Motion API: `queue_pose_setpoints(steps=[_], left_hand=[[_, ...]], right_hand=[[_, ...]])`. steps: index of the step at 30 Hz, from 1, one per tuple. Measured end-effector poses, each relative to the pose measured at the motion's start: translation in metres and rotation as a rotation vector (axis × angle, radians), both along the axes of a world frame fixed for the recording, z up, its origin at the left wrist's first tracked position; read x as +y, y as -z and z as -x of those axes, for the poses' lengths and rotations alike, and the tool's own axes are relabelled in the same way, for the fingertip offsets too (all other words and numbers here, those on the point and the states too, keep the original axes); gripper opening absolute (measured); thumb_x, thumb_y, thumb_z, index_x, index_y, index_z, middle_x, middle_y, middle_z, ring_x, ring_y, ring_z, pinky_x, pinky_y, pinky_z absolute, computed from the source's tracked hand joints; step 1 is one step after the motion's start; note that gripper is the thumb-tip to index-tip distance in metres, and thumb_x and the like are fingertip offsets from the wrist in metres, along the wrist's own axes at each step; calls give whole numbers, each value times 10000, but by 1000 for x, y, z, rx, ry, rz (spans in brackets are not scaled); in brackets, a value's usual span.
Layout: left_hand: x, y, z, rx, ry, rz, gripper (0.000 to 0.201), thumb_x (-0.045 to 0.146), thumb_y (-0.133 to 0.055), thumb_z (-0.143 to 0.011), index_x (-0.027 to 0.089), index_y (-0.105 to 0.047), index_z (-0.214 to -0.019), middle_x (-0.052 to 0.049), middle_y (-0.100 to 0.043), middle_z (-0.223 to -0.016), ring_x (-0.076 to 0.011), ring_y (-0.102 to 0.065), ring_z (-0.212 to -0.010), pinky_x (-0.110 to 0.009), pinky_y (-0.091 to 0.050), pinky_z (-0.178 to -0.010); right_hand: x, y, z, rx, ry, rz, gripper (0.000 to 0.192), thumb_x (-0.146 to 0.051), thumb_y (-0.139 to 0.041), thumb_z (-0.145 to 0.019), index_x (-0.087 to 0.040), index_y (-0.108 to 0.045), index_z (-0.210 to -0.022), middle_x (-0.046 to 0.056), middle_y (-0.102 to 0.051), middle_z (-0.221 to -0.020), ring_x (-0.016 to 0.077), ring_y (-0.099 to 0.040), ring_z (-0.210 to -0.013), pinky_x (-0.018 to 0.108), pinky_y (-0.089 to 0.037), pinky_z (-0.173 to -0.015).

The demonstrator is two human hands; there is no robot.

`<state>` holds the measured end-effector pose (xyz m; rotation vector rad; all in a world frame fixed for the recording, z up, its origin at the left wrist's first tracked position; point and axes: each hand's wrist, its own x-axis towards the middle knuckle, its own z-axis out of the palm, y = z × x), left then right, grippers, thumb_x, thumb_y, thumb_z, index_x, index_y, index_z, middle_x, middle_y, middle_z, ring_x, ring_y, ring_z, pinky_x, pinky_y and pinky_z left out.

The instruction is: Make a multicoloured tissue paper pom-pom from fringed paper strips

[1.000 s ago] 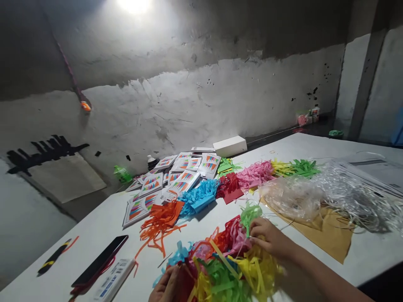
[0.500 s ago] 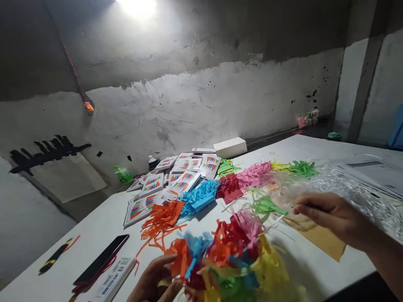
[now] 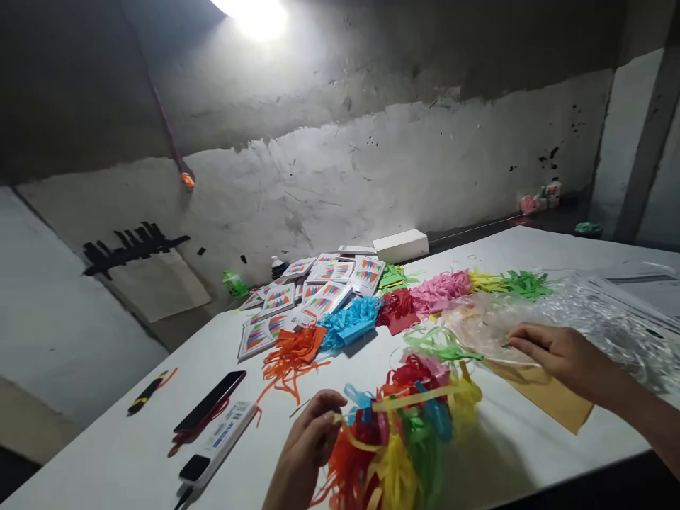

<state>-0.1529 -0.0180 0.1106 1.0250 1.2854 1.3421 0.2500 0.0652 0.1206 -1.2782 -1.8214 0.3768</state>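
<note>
My left hand (image 3: 313, 439) is closed in a pinch at the left edge of a tassel garland (image 3: 396, 453), a bunch of red, orange, pink, blue, yellow and green paper strips at the table's near side. My right hand (image 3: 557, 354) has thumb and forefinger pressed together over a clear plastic bag (image 3: 478, 319); what is between them cannot be made out. A loose green tassel (image 3: 438, 345) lies left of it. Beneath the right hand is a yellow-brown paper sheet (image 3: 547, 397).
Behind lie fringed paper bundles in orange (image 3: 297, 347), blue (image 3: 350, 322), red (image 3: 398, 312) and pink (image 3: 440, 290). Beyond are several printed packets (image 3: 326, 297) and a white box (image 3: 401, 246). A phone (image 3: 212, 400), a white power strip (image 3: 223, 439) and a cutter (image 3: 146, 393) lie left.
The view has shifted, so the table items sit further right. My left hand has moved up and right at the garland, whose strips have swung. My right hand stays pinched.
</note>
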Motion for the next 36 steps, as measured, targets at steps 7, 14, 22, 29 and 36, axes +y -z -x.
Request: queue_pose_setpoints(steps=[7,14,22,29,36], left_hand=[[-2,15,-57,15,234,-66,237,381,-698,-787,213,-686,-954,69,-510,-676,-59,-294,-512,-193,-248,-475],[-9,15,-58,-184,186,-118,343,487,-826,-722,199,-685,-842,81,-474,-584,-43,-351,-497,-140,-313,-473],[-12,19,8,367,-170,-157,295,482,-762,-776,247,-721,-951,9,-625,-711,-147,-567,-652,-267,-487,-625],[-2,31,-74,888,188,-369,448,186,-665,-783,268,-673,-1224,-140,-687,-1238,-341,-615,-1150,-536,-473,-1019],[14,34,-82,714,252,-291,224,215,-506,-900,211,-706,-800,-67,-704,-837,-230,-627,-789,-340,-478,-727]], right_hand=[[-43,24,97,-152,-369,-10,359,-373,-550,-921,-242,-623,-1246,92,-785,-1081,267,-744,-945,355,-563,-809],[-33,63,160,-260,-477,-31,190,-220,-532,-870,-251,-676,-751,-8,-725,-692,176,-688,-631,263,-464,-591],[-15,64,119,-408,-314,-70,327,-189,-361,-964,-210,-665,-845,77,-714,-779,251,-693,-747,337,-446,-656],[-34,62,151,-399,-385,-37,276,-199,-413,-941,-196,-669,-839,99,-727,-790,286,-697,-722,369,-447,-619],[-33,51,114,-185,-413,131,197,-275,-571,-912,-254,-661,-1086,15,-768,-917,213,-715,-830,316,-530,-734]])
